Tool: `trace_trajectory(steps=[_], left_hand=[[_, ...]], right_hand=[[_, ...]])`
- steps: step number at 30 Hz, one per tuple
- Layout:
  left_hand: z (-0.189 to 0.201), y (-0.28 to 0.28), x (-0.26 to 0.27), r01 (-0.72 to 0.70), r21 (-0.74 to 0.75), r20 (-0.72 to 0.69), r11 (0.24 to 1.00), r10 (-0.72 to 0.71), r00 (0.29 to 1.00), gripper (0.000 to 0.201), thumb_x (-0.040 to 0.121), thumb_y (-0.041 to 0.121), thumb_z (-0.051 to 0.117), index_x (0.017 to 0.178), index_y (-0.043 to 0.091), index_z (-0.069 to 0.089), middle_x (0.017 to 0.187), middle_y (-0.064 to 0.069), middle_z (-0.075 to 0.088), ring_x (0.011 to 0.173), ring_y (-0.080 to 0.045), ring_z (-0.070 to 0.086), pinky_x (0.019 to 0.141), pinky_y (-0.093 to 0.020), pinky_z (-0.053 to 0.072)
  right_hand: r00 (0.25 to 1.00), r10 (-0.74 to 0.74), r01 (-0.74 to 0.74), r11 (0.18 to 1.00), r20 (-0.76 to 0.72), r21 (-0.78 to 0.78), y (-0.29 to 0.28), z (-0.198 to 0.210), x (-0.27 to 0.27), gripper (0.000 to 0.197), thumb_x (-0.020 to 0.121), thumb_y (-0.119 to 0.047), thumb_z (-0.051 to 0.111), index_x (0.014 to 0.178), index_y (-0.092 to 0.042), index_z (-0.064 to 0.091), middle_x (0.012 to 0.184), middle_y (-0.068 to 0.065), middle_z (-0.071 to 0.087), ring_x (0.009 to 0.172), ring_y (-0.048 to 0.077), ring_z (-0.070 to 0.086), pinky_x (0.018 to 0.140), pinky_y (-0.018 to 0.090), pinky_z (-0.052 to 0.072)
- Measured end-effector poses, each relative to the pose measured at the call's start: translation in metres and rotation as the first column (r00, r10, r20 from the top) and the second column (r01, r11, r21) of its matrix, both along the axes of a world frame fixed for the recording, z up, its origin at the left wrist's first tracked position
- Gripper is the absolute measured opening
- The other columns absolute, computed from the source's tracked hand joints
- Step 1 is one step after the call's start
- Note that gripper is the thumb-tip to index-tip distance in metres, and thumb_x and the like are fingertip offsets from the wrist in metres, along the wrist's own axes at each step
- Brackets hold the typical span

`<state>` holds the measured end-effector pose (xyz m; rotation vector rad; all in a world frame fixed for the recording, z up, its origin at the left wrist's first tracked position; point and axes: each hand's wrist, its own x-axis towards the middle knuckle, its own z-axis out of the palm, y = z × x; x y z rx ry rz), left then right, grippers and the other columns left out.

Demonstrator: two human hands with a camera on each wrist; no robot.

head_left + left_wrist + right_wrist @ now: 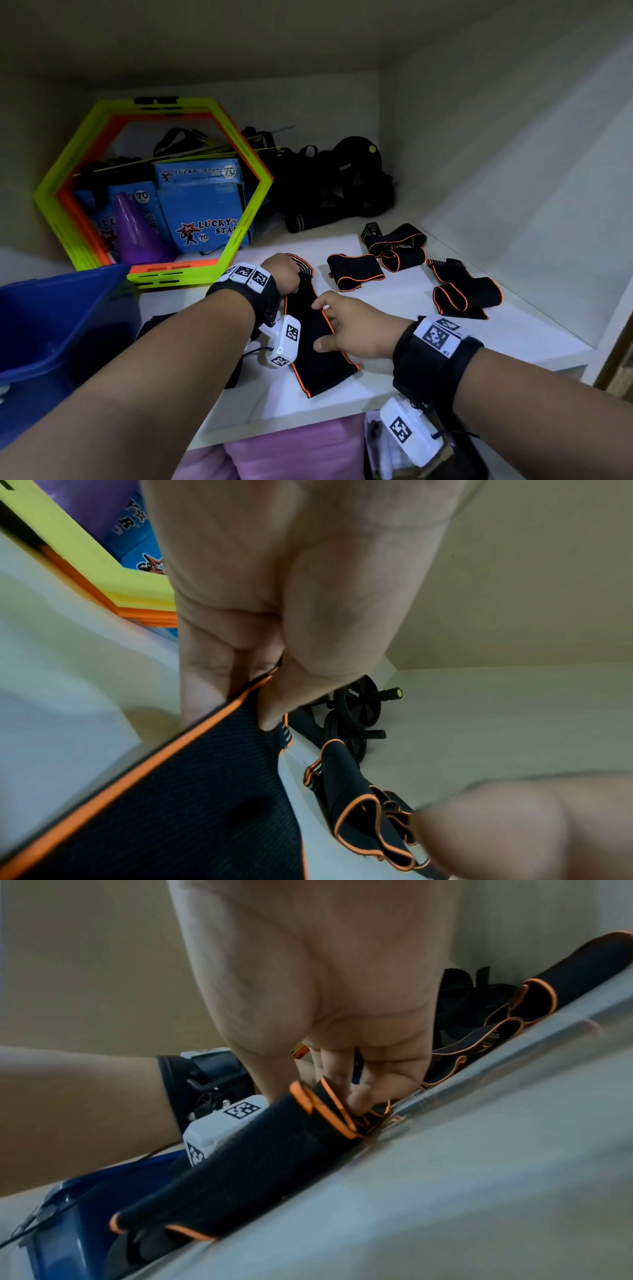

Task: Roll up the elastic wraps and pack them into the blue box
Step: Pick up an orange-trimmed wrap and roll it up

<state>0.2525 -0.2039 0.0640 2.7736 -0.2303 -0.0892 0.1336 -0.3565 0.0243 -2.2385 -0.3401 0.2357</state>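
Note:
A long black elastic wrap (315, 342) with orange trim lies stretched out on the white shelf (411, 342). My left hand (291, 277) grips its far end, thumb and fingers pinching the orange edge (263, 681). My right hand (327, 320) pinches the wrap's right edge near the middle; its fingers (342, 1093) curl round a lifted fold of the wrap (240, 1172). The blue box (51, 325) stands at the shelf's left front, also low in the right wrist view (68, 1221). Three more loose wraps lie to the right (356, 274), (397, 245), (466, 291).
Green and orange hexagon frames (154, 192) lean at the back left before blue cartons (202, 205) and a purple cone (137, 229). Black gear and an ab roller (356, 171) fill the back. White walls close the right side. Pink fabric (291, 448) lies below the shelf edge.

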Motion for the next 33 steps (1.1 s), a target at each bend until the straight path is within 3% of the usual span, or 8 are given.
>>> trace_trajectory(steps=[5,11,14,19,24,28,30,33], left_hand=[[-0.009,0.007,0.009,-0.012,-0.059,-0.084,0.998,0.007,0.996,0.039,0.088,0.002,0.066,0.126,0.005,0.063,0.108,-0.012,0.07,0.097,-0.032,0.07,0.085,-0.039,0.06],[-0.017,0.011,0.014,-0.025,-0.003,-0.126,1.0,0.024,0.992,0.03,0.092,0.013,0.063,0.12,0.003,0.066,0.108,-0.017,0.074,0.091,-0.032,0.074,0.078,-0.042,0.063],[-0.017,0.012,0.017,-0.02,0.023,-0.133,1.0,0.023,0.991,0.031,0.092,0.013,0.063,0.12,0.003,0.066,0.106,-0.015,0.074,0.09,-0.031,0.074,0.078,-0.04,0.063],[-0.023,0.012,0.022,-0.003,0.061,-0.122,0.998,0.011,0.992,0.033,0.092,0.012,0.061,0.123,0.002,0.065,0.099,-0.011,0.068,0.078,-0.026,0.065,0.077,-0.036,0.062],[-0.023,0.011,0.022,-0.023,0.046,-0.127,0.999,0.029,0.991,0.035,0.09,0.01,0.063,0.125,0.001,0.063,0.103,-0.014,0.07,0.08,-0.028,0.068,0.078,-0.039,0.063],[-0.023,0.008,0.024,-0.038,0.087,-0.135,0.996,0.049,0.99,0.038,0.092,0.009,0.065,0.128,0.003,0.057,0.109,-0.02,0.07,0.092,-0.033,0.072,0.082,-0.043,0.061],[-0.022,0.007,0.027,-0.011,0.115,-0.12,0.993,0.025,0.992,0.036,0.092,0.011,0.064,0.126,0.002,0.061,0.106,-0.015,0.07,0.08,-0.028,0.07,0.068,-0.032,0.06],[-0.022,0.006,0.028,-0.021,0.22,-0.06,0.975,0.035,0.998,0.029,0.091,0.013,0.064,0.117,0.003,0.065,0.111,-0.016,0.071,0.094,-0.031,0.07,0.073,-0.034,0.056]], right_hand=[[0.992,0.024,0.002,0.98,0.126,-0.198,-0.003,0.011,0.001,0.051,0.081,-0.029,0.079,0.124,-0.022,0.053,0.087,-0.004,0.058,0.08,0.016,0.057,0.077,0.033,0.051],[1.0,-0.003,0.003,1.0,0.01,0.001,-0.003,0.021,0.005,0.042,0.086,0.004,0.055,0.124,-0.015,0.055,0.083,0.0,0.058,0.069,0.013,0.054,0.066,0.028,0.043],[0.998,0.061,-0.062,0.998,-0.026,-0.007,-0.001,0.019,0.008,0.057,0.086,0.013,0.047,0.135,-0.015,0.048,0.097,-0.006,0.062,0.074,-0.004,0.06,0.067,0.014,0.046],[0.99,0.137,-0.139,0.972,-0.028,-0.187,-0.003,0.01,0.006,0.073,0.078,-0.024,0.081,0.139,-0.029,0.042,0.12,-0.004,0.064,0.106,0.013,0.063,0.097,0.035,0.052],[0.996,0.085,-0.08,0.99,-0.039,0.116,-0.005,0.007,0.005,0.061,0.073,-0.002,0.079,0.123,-0.021,0.05,0.109,0.013,0.069,0.097,0.029,0.07,0.09,0.051,0.056],[0.986,0.127,-0.105,0.975,-0.104,0.194,-0.007,0.01,0.0,0.056,0.081,0.005,0.072,0.127,-0.017,0.049,0.103,0.007,0.07,0.089,0.017,0.069,0.085,0.038,0.058],[0.991,0.104,-0.096,0.991,-0.081,0.096,-0.005,0.013,-0.007,0.046,0.088,-0.012,0.071,0.129,-0.019,0.051,0.086,0.002,0.066,0.074,0.011,0.063,0.073,0.028,0.053],[0.984,0.096,-0.084,0.993,-0.151,0.082,-0.001,0.012,-0.014,0.034,0.097,-0.033,0.06,0.126,-0.017,0.05,0.075,0.005,0.072,0.066,0.019,0.049,0.067,0.032,0.037]])
